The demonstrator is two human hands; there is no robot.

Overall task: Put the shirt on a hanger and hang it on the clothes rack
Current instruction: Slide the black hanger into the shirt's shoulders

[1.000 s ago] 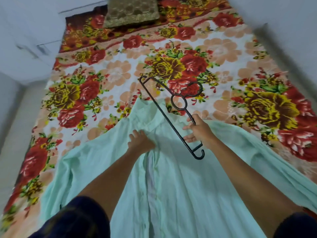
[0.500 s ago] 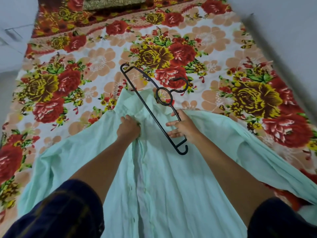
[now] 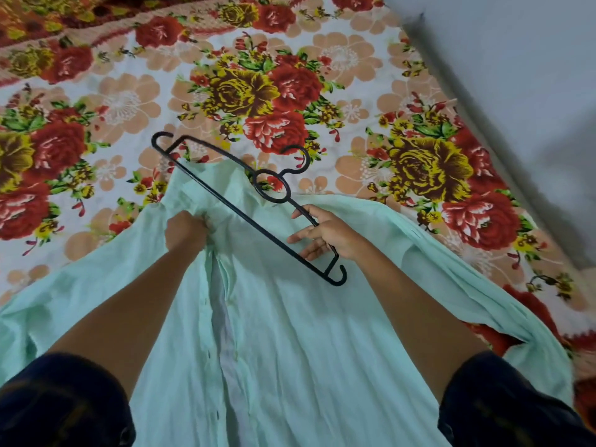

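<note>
While the mint-green shirt [image 3: 290,317] lies spread front-up on the floral bedsheet [image 3: 113,101], the left hand [image 3: 185,229] bunches the placket just below the collar. Across the collar slants the black plastic hanger [image 3: 245,208], its right arm pinched by the right hand [image 3: 325,235]. Judged so, insertion is beginning; next, the hanger's end must slip inside the neck opening.

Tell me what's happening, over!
Left hand bunching the shirt near the collar. Right hand holding the hanger above it. Hanger not yet inside the shirt. Nothing in the way.
</note>
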